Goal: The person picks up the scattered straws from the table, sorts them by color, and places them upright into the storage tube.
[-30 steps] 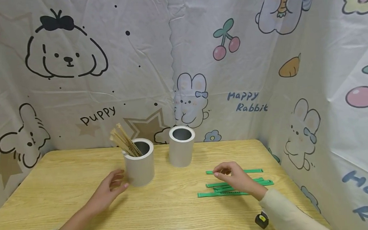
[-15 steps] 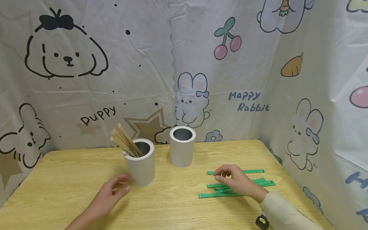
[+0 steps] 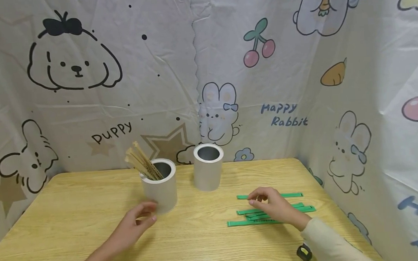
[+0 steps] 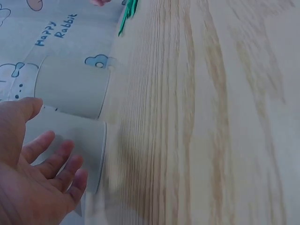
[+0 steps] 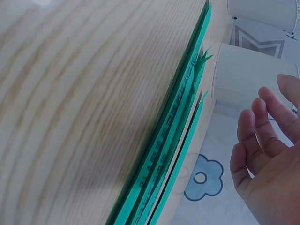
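Observation:
My left hand (image 3: 136,223), fingers loosely bent and holding nothing, is at the front of a white cylindrical holder (image 3: 161,194). Several tan stick packets (image 3: 141,163) lean out of that holder's mouth. In the left wrist view the fingers (image 4: 63,159) overlap the holder's side. My right hand (image 3: 271,206) hovers over several long, thin green packets (image 3: 238,223), thumb near the index finger and nothing between them. One green packet (image 3: 292,195) lies apart behind the others. The right wrist view shows the fingers (image 5: 262,136) spread and bare, with dark print along the packets (image 5: 164,136).
A second white cylindrical holder (image 3: 208,176) stands at the back of the wooden table (image 3: 200,241), its mouth showing nothing inside. A small black thing with a yellow patch (image 3: 304,253) is beside the right sleeve (image 3: 328,242). A printed cloth (image 3: 163,70) hangs behind and at both sides.
My left hand has moved a little right and nearer, across the front of the holder with tan packets. The right hand stays over the green packets.

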Motion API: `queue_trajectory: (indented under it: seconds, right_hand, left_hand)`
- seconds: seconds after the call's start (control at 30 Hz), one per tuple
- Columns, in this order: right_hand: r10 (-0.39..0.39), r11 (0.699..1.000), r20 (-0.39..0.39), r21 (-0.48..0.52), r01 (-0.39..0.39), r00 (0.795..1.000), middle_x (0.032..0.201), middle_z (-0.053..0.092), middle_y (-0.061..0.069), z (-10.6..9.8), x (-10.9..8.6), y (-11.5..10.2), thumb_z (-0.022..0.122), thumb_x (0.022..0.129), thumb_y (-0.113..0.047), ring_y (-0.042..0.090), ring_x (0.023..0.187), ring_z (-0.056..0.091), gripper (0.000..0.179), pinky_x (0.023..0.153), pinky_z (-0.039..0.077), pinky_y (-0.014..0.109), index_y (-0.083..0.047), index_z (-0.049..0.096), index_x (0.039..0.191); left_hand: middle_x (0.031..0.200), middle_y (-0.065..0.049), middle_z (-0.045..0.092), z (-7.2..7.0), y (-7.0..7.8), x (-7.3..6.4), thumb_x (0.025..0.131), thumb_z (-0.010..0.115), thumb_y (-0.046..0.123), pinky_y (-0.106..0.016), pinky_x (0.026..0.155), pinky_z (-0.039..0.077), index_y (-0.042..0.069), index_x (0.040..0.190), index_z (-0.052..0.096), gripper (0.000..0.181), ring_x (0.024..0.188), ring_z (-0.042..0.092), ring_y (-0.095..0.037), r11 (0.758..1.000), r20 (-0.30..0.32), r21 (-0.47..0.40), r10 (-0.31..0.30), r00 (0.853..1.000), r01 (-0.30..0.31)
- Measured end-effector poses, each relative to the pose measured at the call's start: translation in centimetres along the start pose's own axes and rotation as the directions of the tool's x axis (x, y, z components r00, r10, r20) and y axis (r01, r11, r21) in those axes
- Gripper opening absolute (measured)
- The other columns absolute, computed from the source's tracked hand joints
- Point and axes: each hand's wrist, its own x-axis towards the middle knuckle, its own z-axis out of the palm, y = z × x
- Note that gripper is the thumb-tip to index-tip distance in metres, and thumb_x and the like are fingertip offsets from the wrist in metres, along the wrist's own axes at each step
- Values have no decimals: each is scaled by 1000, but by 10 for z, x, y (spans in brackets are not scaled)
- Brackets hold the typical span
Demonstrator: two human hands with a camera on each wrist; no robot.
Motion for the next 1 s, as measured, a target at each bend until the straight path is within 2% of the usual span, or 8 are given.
queue_trajectory:
  seconds: [0.2, 0.43, 0.63, 1.0]
  right_hand:
    - [7, 1000, 3, -17, -7, 1000, 106, 72, 2, -7, -5, 5, 64, 100, -29, 7, 83, 54, 27, 73, 44, 26, -6, 73, 110]
    - [-1, 999, -18, -34, 1, 1000, 109, 72, 7, -17, -10, 15, 64, 100, -26, 5, 84, 56, 26, 75, 48, 25, -4, 73, 111]
    - [-17, 999, -26, -31, 16, 1000, 108, 72, 10, -24, -11, 24, 64, 100, -24, 4, 82, 57, 27, 73, 49, 25, -1, 72, 112]
    - [15, 999, -12, -45, -16, 1000, 104, 72, 10, -35, -7, 41, 66, 99, -24, 5, 80, 55, 28, 67, 48, 25, 0, 72, 112]
  left_hand:
    - [128, -22, 64, 10, 4, 3, 98, 65, 16, -26, 83, 51, -1, 130, 58, 37, 118, 61, -36, 1000, 26, -23, 14, 1000, -13]
    - [129, -22, 62, 24, 9, 12, 98, 66, 17, -34, 89, 51, 0, 130, 58, 37, 121, 60, -38, 999, 43, -43, 11, 999, -9]
    - [131, -21, 61, 38, 13, 18, 98, 65, 20, -39, 92, 50, 1, 132, 58, 39, 124, 57, -38, 999, 46, -47, -10, 999, 12]
    - [135, -20, 58, 63, 20, 33, 100, 63, 19, -53, 99, 48, 2, 136, 56, 40, 127, 52, -39, 995, 84, -91, -31, 996, 39]
